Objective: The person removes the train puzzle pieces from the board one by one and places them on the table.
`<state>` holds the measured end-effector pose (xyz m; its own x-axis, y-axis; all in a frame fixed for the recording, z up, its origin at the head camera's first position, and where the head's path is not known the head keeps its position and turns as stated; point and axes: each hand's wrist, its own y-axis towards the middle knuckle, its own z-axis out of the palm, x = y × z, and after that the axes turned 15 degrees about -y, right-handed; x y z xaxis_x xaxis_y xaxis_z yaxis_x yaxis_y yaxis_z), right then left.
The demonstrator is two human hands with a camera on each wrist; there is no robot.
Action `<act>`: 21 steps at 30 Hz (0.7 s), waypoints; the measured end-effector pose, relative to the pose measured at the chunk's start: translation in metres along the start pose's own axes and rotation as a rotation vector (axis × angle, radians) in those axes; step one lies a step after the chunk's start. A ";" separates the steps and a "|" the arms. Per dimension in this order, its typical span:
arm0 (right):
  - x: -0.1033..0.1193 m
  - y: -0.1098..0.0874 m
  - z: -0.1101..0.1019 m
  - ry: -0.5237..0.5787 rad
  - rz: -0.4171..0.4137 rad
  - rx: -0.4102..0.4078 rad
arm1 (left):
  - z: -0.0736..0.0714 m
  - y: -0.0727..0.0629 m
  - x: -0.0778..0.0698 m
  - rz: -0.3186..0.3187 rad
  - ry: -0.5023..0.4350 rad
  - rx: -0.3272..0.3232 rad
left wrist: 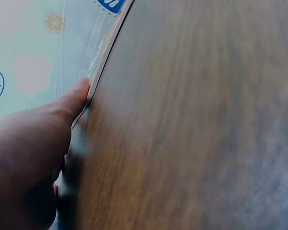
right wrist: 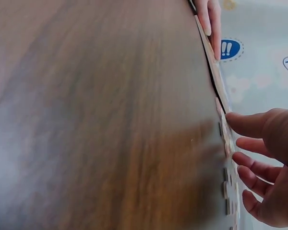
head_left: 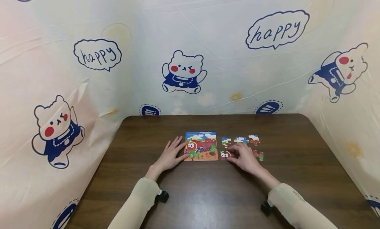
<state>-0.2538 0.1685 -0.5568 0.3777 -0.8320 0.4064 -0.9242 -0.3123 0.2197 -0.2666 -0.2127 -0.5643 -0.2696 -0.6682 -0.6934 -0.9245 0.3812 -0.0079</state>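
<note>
A square picture board (head_left: 205,154) with a cartoon train lies near the middle of the table. My left hand (head_left: 170,156) rests at its left edge, fingers spread and thumb at the lower left corner. To the right of the board, my right hand (head_left: 246,158) pinches a jigsaw piece (head_left: 225,155) with a cartoon face between thumb and index finger, low on the tabletop. In the right wrist view, the right hand (right wrist: 271,158) has its other fingers loosely bent. The left hand's thumb (left wrist: 69,103) shows at the board's edge in the left wrist view.
More jigsaw pieces lie around the right hand: a blue and green piece (head_left: 226,141), a cloud piece (head_left: 241,140), a red-and-white piece (head_left: 254,139) and a red-green piece (head_left: 259,154). The brown table (head_left: 190,196) ends against a printed curtain (head_left: 219,80).
</note>
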 end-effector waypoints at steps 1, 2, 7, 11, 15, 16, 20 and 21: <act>-0.005 0.002 0.006 0.008 -0.021 -0.013 | 0.000 0.000 0.000 0.005 -0.005 -0.006; -0.008 0.005 0.011 0.008 -0.037 -0.023 | 0.001 0.000 0.001 0.009 -0.010 -0.012; 0.013 0.014 0.004 0.073 -0.044 0.061 | 0.000 0.000 -0.001 -0.010 0.008 0.004; 0.038 0.020 -0.004 0.102 -0.035 0.141 | -0.002 -0.002 -0.003 -0.028 0.019 0.018; 0.049 0.027 0.003 0.102 -0.055 0.170 | -0.002 -0.003 -0.003 -0.035 0.039 0.012; 0.050 0.028 0.005 0.100 -0.060 0.173 | -0.002 -0.003 -0.004 -0.036 0.044 0.013; 0.052 0.028 0.009 0.097 -0.053 0.189 | -0.003 -0.004 -0.010 -0.035 0.047 0.022; 0.053 0.028 0.010 0.089 -0.050 0.188 | -0.003 -0.005 -0.013 -0.035 0.038 0.023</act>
<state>-0.2602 0.1116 -0.5382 0.4187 -0.7721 0.4780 -0.8954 -0.4390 0.0752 -0.2590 -0.2080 -0.5536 -0.2481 -0.7049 -0.6645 -0.9272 0.3715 -0.0480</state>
